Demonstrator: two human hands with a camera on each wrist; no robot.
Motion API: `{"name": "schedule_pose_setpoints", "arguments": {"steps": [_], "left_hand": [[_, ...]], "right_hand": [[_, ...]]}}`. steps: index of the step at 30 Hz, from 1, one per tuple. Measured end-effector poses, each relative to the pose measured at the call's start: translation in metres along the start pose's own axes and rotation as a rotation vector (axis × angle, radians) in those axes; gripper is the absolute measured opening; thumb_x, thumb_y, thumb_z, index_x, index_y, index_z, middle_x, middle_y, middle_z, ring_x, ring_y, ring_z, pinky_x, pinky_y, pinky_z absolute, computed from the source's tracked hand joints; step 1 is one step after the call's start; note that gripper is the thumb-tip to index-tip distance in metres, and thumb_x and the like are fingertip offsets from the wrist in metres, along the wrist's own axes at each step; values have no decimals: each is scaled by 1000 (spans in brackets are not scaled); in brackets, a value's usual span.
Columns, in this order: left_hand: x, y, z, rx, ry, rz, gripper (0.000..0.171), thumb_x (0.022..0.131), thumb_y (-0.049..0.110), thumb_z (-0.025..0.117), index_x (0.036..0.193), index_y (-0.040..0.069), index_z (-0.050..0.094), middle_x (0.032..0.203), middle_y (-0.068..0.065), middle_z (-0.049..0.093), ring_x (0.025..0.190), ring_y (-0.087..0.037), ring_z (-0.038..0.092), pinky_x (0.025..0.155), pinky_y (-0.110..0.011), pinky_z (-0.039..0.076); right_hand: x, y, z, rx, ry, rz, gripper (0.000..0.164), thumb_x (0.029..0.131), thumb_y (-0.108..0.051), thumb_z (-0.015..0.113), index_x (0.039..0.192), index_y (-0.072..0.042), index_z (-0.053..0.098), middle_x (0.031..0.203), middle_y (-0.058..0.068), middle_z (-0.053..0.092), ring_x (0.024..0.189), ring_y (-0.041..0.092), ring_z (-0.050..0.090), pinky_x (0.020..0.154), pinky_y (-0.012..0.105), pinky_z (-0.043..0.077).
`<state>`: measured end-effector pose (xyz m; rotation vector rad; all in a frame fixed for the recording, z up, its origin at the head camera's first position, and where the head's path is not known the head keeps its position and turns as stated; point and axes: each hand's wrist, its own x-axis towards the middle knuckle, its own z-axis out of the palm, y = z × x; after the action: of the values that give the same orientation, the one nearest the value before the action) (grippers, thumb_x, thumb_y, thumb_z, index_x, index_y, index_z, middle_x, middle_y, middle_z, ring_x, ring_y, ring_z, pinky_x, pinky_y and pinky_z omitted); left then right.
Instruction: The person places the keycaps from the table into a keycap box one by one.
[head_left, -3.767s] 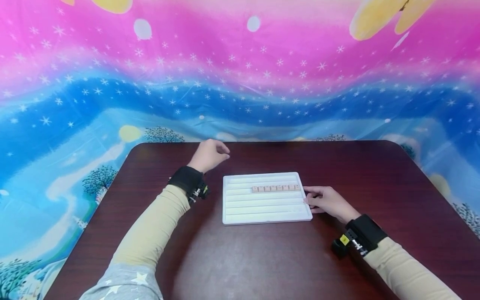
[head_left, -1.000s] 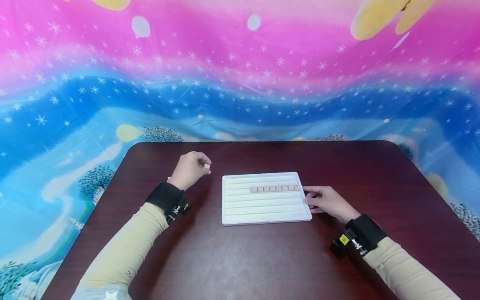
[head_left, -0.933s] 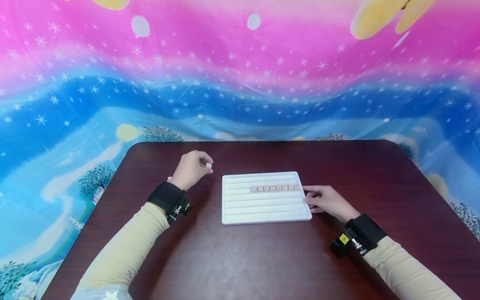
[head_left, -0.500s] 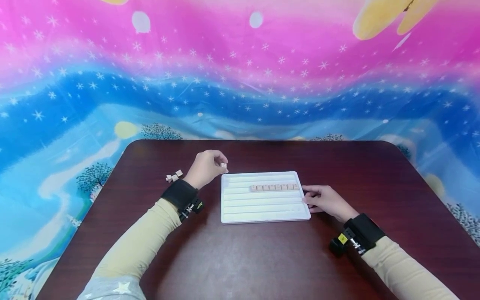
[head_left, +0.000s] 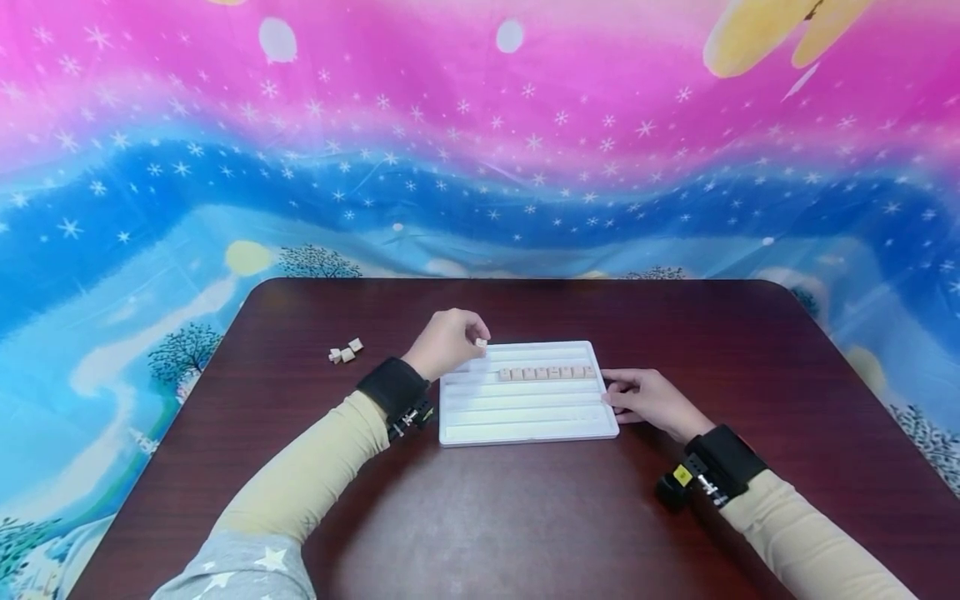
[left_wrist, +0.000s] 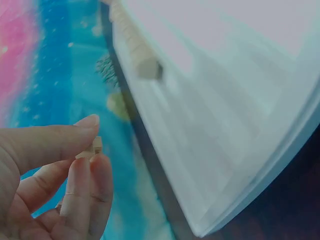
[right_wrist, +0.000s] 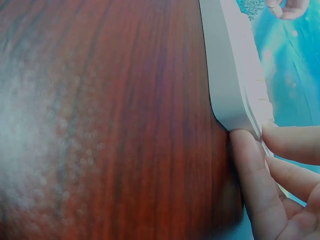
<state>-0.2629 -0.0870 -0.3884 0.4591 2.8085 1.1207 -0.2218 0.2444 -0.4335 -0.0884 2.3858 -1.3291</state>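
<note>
My left hand (head_left: pixel 448 343) pinches a small beige keycap (head_left: pixel 481 342) between thumb and fingertips, over the far left part of a white ridged tray (head_left: pixel 525 436). In the left wrist view the pinched keycap (left_wrist: pixel 97 145) is partly hidden by the fingers. On the tray, a row of beige keycaps (head_left: pixel 547 373) runs along one groove up to the right rim. My right hand (head_left: pixel 652 403) grips the tray's right edge; in the right wrist view its fingers and thumb sit at the tray corner (right_wrist: pixel 232 112).
Several loose keycaps (head_left: pixel 346 352) lie in a small group on the dark wooden table (head_left: pixel 495 517), left of the tray. A colourful printed cloth (head_left: pixel 480 167) hangs behind the table's far edge.
My left hand picked up a keycap from the left and carried it rightward to above the tray. The loose keycaps it covered now show. The right hand stays at the tray's edge.
</note>
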Motion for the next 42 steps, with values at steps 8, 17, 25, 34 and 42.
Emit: {"name": "schedule_pose_setpoints", "arguments": {"steps": [8,17,25,34,42], "left_hand": [[3,5,15,99,-114,-5,15,85,0,81,98,5,77,94,-4,70,93,-22,63,85,-36,52],[4,1,26,192,-167,7,15,81,1,84,82,10,74,78,1,64,77,-18,57,76,-33,49],[4,1,28,190,-160,15,18,78,0,86,80,10,72,77,2,63,76,-17,58,75,-33,49],[8,-2,31,200,-168,47,23,73,3,89,76,12,68,73,2,61,71,-16,56,71,-31,47],[6,0,31,195,-172,36,24,73,2,89,77,12,67,73,1,60,70,-16,55,70,-31,46]], "right_hand": [[-2,1,0,0,-6,-8,59,99,1,64,150,13,38,111,22,59,88,23,67,78,38,60],[-2,1,0,8,-8,-16,59,99,0,64,150,13,38,110,22,60,87,23,67,78,38,60],[-2,0,-1,7,-5,-10,59,99,0,65,150,13,38,110,21,60,89,23,67,77,38,60],[-2,0,0,35,-18,-14,59,99,1,63,150,14,37,109,21,60,89,23,67,77,38,60],[-2,1,-1,30,-17,-25,59,99,1,63,150,15,36,109,20,60,89,23,67,77,38,60]]}}
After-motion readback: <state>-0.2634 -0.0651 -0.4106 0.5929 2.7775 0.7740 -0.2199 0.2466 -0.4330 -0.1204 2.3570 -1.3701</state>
